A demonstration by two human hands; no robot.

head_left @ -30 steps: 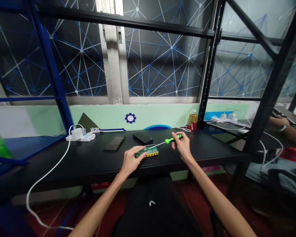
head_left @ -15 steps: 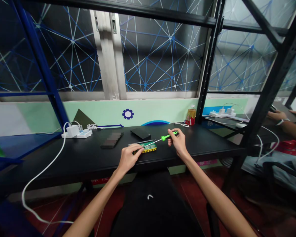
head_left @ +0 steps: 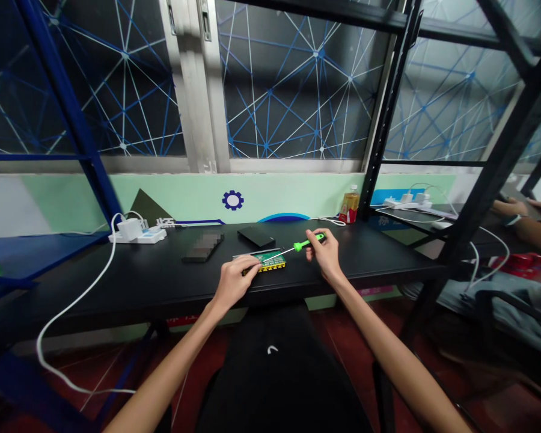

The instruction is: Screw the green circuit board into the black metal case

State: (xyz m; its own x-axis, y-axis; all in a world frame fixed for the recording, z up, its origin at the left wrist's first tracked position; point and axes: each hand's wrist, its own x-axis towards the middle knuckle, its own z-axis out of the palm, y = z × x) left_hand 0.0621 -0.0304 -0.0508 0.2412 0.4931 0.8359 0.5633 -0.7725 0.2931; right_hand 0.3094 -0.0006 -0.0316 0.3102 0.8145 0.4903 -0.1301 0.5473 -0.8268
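Observation:
On the black desk, near its front edge, lies a green circuit board (head_left: 276,259) with a row of yellow ports along its near side. My left hand (head_left: 237,278) is closed on the board's left end, and its fingers hide that part. My right hand (head_left: 328,255) grips a screwdriver (head_left: 301,246) with a bright green and black handle. Its thin shaft slants down to the left, with the tip at the board close to my left fingertips; exact contact is too small to tell. A flat black case (head_left: 256,236) lies just behind the board.
Left of the case is a dark flat device (head_left: 203,247), partly blurred out. A white power strip (head_left: 149,235) with a trailing cable stands at the left. A drink bottle (head_left: 349,204) stands at the back right, near a black frame post (head_left: 385,120). Another person's arm (head_left: 534,231) shows at far right.
The camera has tipped slightly downward, so the scene sits higher in the picture. Both hands keep their holds, and the screwdriver's tip stays at about the same place on the board.

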